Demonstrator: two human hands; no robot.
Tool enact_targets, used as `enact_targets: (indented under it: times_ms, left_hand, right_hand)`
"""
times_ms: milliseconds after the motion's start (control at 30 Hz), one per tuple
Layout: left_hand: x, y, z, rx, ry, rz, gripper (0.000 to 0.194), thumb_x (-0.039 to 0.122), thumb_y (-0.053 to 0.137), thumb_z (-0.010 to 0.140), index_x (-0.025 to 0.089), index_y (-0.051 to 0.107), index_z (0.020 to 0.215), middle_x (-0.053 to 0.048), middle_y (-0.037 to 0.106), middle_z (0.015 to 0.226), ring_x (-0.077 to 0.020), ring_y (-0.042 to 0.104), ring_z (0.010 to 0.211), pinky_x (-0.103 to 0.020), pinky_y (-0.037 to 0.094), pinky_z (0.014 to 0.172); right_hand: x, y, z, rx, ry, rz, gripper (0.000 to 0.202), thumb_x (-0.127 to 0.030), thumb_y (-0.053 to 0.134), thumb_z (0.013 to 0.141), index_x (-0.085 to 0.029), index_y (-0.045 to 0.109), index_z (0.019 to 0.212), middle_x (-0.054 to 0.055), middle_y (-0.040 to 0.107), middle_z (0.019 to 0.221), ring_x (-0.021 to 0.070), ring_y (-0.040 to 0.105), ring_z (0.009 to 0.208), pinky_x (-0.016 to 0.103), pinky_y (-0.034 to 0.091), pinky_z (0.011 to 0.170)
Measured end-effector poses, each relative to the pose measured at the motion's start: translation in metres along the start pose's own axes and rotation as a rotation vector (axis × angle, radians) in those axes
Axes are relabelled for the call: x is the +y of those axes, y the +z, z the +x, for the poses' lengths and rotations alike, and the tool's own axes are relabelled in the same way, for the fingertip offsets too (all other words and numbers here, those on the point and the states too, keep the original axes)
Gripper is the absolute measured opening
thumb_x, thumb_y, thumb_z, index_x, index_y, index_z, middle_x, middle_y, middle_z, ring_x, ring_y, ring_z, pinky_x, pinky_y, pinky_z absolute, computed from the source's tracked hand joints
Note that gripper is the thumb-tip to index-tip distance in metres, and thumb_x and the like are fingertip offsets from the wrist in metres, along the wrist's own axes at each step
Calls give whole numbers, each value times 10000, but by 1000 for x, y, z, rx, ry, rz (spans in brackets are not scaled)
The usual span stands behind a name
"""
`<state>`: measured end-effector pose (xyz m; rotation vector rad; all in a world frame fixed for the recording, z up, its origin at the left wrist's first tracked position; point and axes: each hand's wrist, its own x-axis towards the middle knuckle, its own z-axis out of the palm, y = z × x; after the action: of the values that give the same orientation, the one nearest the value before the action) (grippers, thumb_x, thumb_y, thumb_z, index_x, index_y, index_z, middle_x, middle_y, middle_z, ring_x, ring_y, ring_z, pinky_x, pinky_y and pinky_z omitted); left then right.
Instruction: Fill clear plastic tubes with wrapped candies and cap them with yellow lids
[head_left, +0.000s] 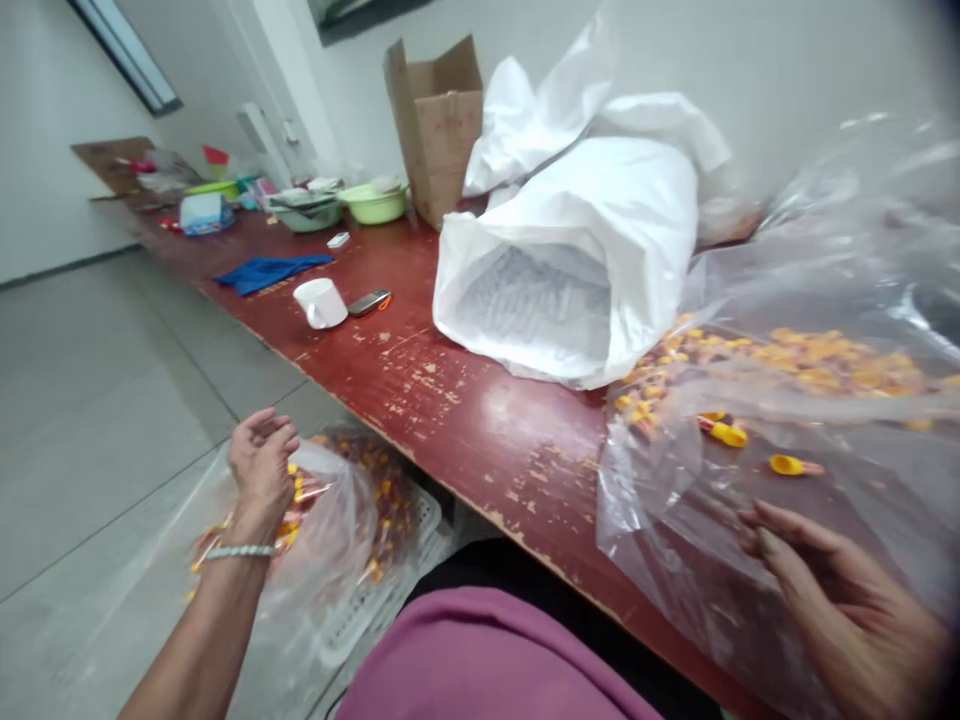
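Observation:
My left hand point(262, 465), with a pale bead bracelet at the wrist, hovers over a clear plastic bag point(330, 500) of small orange, yellow and brown pieces beside the table. Its fingers are loosely bent and a little apart, and nothing shows in them. At the right, my right hand point(847, 610) has thumb and forefinger pinched on the near part of a larger clear plastic bag point(675, 500). Many yellow-ended pieces point(817, 360) lie in that bag on the table. Two yellow spoon-like pieces point(787, 465) lie nearer the pinching fingers.
On the worn red table point(480, 430) lies a white sack point(630, 220), its mouth open on clear plastic pieces. Farther left are a white mug point(320, 303), a dark phone-like device point(369, 302), a blue cloth point(270, 272), basins point(375, 205) and a cardboard box point(450, 140). A white basket point(352, 615) stands below.

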<state>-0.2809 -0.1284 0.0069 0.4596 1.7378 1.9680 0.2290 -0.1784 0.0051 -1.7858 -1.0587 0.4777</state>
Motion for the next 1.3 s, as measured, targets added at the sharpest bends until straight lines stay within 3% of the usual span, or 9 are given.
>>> enact_targets:
  times_ms: [100, 200, 333, 500, 667, 800, 933, 1100, 1300]
  left_hand:
    - [0, 64, -24, -255, 360, 141, 268, 67, 650, 678, 186, 633, 917, -4, 632, 875, -118, 579, 819, -166, 471, 715]
    - [-4, 134, -52, -588, 506, 335, 209, 147, 611, 748, 180, 654, 950, -33, 664, 921, -151, 605, 863, -241, 471, 826]
    - [-16, 228, -87, -895, 688, 624, 277, 174, 472, 840, 138, 623, 1069, -95, 653, 1085, -180, 603, 990, -281, 456, 885]
    - [-36, 324, -124, -1055, 744, 852, 335, 215, 521, 825, 88, 582, 1128, -163, 607, 1172, -251, 522, 1141, -359, 351, 1015]
    - [-56, 373, -140, -1130, 670, 1031, 337, 159, 668, 688, 56, 612, 1004, -209, 583, 1133, -336, 490, 1149, -415, 369, 964]
    - [-63, 387, -138, -1141, 589, 1095, 265, 230, 645, 790, 100, 604, 1017, -129, 583, 1128, -262, 534, 1083, -445, 423, 924]
    - [-58, 375, -132, -1132, 555, 979, 201, 166, 600, 797, 125, 607, 994, -95, 613, 970, -236, 570, 977, -398, 440, 869]
    - [-44, 312, -136, -1184, 467, 648, 260, 248, 539, 820, 165, 552, 1066, -29, 591, 856, -144, 571, 766, -254, 456, 676]
    - [-23, 228, -160, -1361, -250, 20, 364, 309, 701, 747, 206, 562, 1068, 8, 564, 766, -92, 557, 642, -218, 455, 602]
  right_hand:
    - [7, -4, 5, 75, 65, -34, 363, -625, 571, 710, -423, 655, 999, 102, 696, 988, 264, 666, 897, 399, 525, 750]
    - [13, -6, 4, 131, 95, -73, 501, -623, 553, 686, -290, 660, 1045, 109, 694, 1006, 300, 656, 929, 451, 517, 840]
    - [24, -3, 5, 112, 111, -49, 561, -592, 550, 677, -197, 656, 1062, 105, 697, 1027, 303, 658, 896, 467, 518, 832]
    - [44, 2, 9, 95, 17, -20, 488, -555, 579, 707, -206, 670, 1036, 74, 708, 1011, 259, 666, 893, 372, 526, 793]
    - [50, 1, 10, 89, -59, -19, 416, -500, 588, 756, -206, 671, 1038, 68, 712, 995, 229, 672, 883, 343, 523, 827]
    - [52, 1, 11, 99, -72, -7, 395, -482, 590, 771, -204, 670, 1040, 71, 710, 1006, 224, 667, 902, 351, 514, 854]
    - [54, 2, 10, 88, -56, 29, 396, -474, 586, 786, -198, 663, 1059, 79, 708, 1001, 213, 666, 876, 333, 526, 805]
    - [48, -1, 6, 73, -66, 59, 384, -464, 577, 802, -192, 645, 1065, 83, 702, 994, 205, 663, 833, 339, 532, 766]
    - [39, -13, 42, 18, -428, -241, 332, -282, 468, 852, -221, 594, 1153, 83, 639, 1155, 223, 600, 1046, 406, 461, 940]
